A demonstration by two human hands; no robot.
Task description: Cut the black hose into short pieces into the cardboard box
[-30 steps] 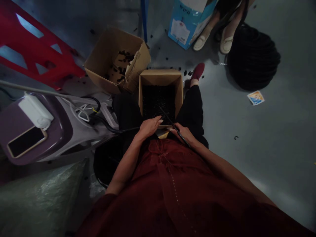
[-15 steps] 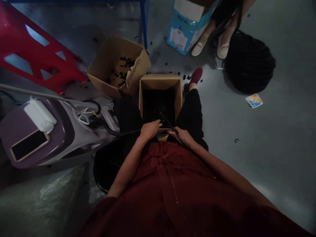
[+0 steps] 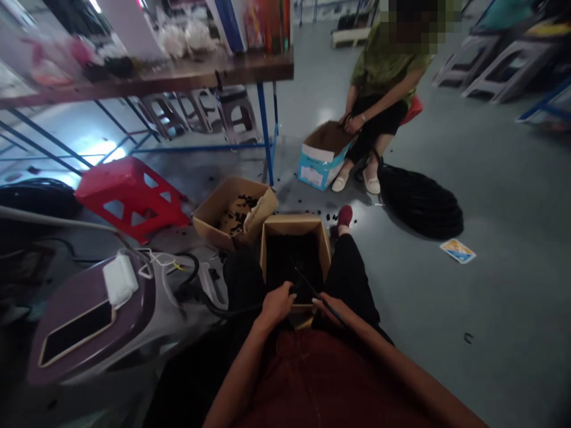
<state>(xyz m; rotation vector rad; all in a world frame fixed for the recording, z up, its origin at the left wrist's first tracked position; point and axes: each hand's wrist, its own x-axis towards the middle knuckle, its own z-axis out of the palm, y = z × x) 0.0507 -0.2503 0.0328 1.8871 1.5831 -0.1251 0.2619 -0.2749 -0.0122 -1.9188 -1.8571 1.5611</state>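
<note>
My left hand (image 3: 277, 303) is closed round a black hose (image 3: 236, 311), which runs in from the left across my leg; a short dark end shows past the fingertips. In my right hand (image 3: 335, 307) is a long, thin, dark blade-like tool (image 3: 307, 282), slanting up and left over the box. Its exact kind is too dark to tell. Both hands sit at the near rim of an open cardboard box (image 3: 292, 220) between my legs. Small black pieces (image 3: 292, 252) fill much of that box.
Beside it stands a second cardboard box (image 3: 209, 209) with scattered black pieces. A red stool (image 3: 113, 181) and a purple-topped stool (image 3: 66, 339) with a phone (image 3: 78, 333) are left. Ahead, a seated person (image 3: 383, 77) reaches into a blue box (image 3: 314, 166). A black hose coil (image 3: 423, 202) lies right.
My view has tilted up, bringing the table and the seated person's upper body into sight. Both hands keep their holds over the box, with the blade-like tool at much the same slant.
</note>
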